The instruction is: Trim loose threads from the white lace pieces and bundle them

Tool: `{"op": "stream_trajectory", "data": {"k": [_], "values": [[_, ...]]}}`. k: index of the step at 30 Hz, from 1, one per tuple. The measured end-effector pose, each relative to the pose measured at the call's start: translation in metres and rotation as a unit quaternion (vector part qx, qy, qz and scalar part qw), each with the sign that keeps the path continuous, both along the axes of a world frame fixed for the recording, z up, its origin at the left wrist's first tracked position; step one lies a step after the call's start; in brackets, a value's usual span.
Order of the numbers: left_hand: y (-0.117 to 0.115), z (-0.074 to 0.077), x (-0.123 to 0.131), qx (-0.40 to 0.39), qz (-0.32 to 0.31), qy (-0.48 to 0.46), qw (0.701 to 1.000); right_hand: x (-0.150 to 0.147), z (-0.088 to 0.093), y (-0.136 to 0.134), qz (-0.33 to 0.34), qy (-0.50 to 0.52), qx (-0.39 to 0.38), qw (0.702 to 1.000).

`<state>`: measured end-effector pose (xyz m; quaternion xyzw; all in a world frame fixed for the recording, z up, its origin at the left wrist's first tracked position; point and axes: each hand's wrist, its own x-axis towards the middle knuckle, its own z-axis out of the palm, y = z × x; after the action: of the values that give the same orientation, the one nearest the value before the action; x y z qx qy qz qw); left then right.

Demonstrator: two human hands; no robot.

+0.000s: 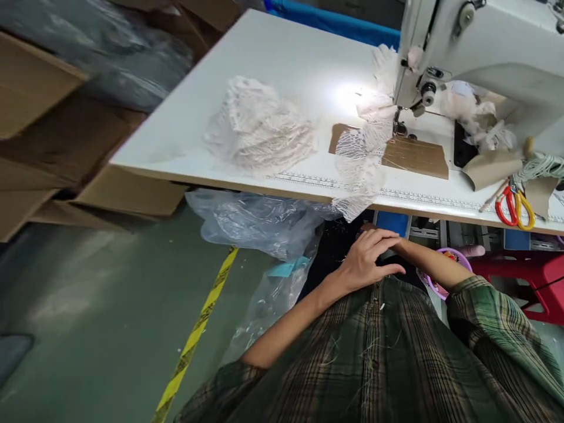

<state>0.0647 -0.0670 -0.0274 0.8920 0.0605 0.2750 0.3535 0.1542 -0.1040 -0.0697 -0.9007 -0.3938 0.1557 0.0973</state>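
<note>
My left hand (pixel 369 257) rests in my lap, thumb apart and fingers stretched out across my right hand (pixel 397 243). Most of the right hand is hidden beneath it, so its fingers do not show. Neither hand touches the fabric. Just above them, a strip of white lace (pixel 361 154) hangs over the table's front edge and runs back toward the needle area of a sewing machine (pixel 400 126). A pile of white lace pieces (pixel 264 126) lies to the left on the white table (pixel 185 123).
Scissors with red and yellow handles (pixel 514 207) lie at the front right, near a bundle of cord (pixel 540 167). Brown card (pixel 416 157) lies by the needle. Cardboard boxes (pixel 39 82) stand left, plastic bags (pixel 259 220) hang below the table, and a red stool (pixel 537 282) is at right.
</note>
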Motion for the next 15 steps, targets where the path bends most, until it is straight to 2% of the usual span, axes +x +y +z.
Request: {"op": "stream_trajectory", "data": {"k": [4, 8, 11, 15], "values": [[-0.015, -0.002, 0.035, -0.021, -0.066, 0.020, 0.997, -0.008, -0.002, -0.013, -0.023, 0.021, 0.069, 0.997], [-0.026, -0.004, 0.051, -0.062, -0.130, 0.040, 0.989, -0.005, -0.006, -0.021, -0.036, 0.050, 0.155, 0.986], [-0.030, -0.016, 0.053, -0.111, -0.124, 0.050, 0.985, -0.005, -0.012, -0.029, -0.046, 0.058, 0.175, 0.982], [-0.022, -0.039, 0.047, -0.133, -0.057, 0.032, 0.989, -0.003, -0.022, -0.035, -0.079, 0.126, 0.197, 0.969]]}}
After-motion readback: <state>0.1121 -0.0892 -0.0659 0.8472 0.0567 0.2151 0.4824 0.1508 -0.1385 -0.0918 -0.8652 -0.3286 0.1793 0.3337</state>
